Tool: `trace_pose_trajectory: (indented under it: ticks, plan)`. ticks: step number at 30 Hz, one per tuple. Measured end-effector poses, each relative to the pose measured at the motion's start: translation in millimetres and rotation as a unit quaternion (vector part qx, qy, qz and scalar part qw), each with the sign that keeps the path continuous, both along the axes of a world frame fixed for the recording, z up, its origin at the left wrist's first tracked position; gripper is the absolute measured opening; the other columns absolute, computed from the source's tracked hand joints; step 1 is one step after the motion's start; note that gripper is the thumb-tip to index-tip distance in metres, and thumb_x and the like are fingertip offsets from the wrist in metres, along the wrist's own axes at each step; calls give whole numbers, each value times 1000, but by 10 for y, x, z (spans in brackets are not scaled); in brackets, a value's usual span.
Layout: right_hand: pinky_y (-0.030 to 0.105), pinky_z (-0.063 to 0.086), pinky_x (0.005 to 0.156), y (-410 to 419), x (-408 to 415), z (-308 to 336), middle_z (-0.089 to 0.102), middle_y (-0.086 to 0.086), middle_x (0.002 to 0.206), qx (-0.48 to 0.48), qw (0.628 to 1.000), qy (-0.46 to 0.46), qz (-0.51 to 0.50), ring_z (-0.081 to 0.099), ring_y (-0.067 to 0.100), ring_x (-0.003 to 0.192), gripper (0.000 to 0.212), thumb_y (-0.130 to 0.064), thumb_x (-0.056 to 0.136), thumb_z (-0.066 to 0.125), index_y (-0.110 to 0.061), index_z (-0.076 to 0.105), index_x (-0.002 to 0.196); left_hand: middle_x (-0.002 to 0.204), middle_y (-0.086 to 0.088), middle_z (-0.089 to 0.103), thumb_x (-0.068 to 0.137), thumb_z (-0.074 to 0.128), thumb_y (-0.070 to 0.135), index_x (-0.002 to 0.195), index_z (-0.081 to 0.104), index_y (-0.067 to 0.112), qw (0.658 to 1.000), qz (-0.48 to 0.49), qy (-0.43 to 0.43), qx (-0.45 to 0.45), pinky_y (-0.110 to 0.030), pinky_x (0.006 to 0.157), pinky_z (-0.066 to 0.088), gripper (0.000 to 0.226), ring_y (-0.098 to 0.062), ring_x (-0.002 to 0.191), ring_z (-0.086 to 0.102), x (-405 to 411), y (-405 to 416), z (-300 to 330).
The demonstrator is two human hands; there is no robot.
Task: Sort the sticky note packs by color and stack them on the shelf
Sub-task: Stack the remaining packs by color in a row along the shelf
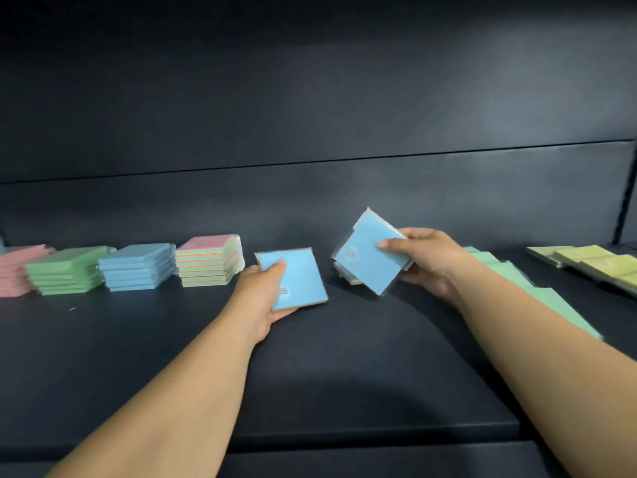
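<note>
left hand [265, 291]: grips blue pack [293, 282], right of multicolour stack [206, 260].
right hand [427, 260]: pinches second blue pack [370, 258], raised, tilted.
green packs [537, 291]: partly hidden behind right forearm.
shelf [138, 357]: dark.

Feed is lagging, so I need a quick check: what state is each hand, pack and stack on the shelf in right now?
left hand: holds a blue pack
right hand: holds a second blue pack, tilted
blue stack: stacked
green stack: stacked
pink stack: stacked, partly out of frame
multicolour stack: stacked
loose green packs: spread, unstacked
yellow packs: spread, unstacked
</note>
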State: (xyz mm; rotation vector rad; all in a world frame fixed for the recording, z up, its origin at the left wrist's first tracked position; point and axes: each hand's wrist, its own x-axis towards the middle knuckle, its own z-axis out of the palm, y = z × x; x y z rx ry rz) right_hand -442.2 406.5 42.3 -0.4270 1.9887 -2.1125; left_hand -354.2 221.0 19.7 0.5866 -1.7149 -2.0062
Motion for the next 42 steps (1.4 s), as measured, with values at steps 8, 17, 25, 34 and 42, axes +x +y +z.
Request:
trace_pose_trajectory:
  ticks: [8, 17, 25, 34, 42]
  plan:
    - [24, 53, 57, -114, 121, -35, 64, 7, 79, -2, 993, -4, 116, 62, 17, 67, 19, 6, 81, 63, -12, 59, 85, 88, 4, 72, 86, 59, 37, 98, 61, 22, 988, -149, 7, -48, -31, 69, 54, 19, -13, 80, 68, 78, 149, 20]
    - [26, 46, 58, -121, 103, -13, 58, 4, 78, 21, 996, -76, 41, 57, 16, 67, 25, -38, 87, 60, -14, 54, 85, 93, -3, 71, 85, 61, 2, 107, 60, 12, 986, -147, 71, -28, -30, 72, 57, 24, -15, 80, 68, 50, 111, 9]
    - [28, 47, 58, -110, 101, -13, 61, 7, 69, 131, 978, -148, 63, 57, 17, 61, 44, -53, 92, 42, -11, 49, 80, 93, 0, 71, 84, 61, 0, 104, 60, 13, 984, -110, 134, -32, -22, 63, 57, 23, -9, 74, 70, 43, 88, 14]
    - [25, 46, 59, -128, 140, -35, 52, 7, 64, 140, 981, -124, 54, 48, 15, 56, 34, -39, 96, 46, -13, 49, 74, 88, 3, 72, 86, 59, 1, 97, 61, 15, 981, -146, 115, -50, -21, 62, 56, 18, -8, 73, 70, 42, 111, 0]
    - [14, 49, 41, -125, 132, -5, 56, 4, 69, -89, 990, -111, 1, 54, 14, 60, 23, 7, 87, 51, -11, 56, 75, 97, -5, 72, 91, 55, 10, 102, 62, 13, 976, -202, 28, -79, -32, 78, 56, 14, -19, 89, 68, 56, 155, -23]
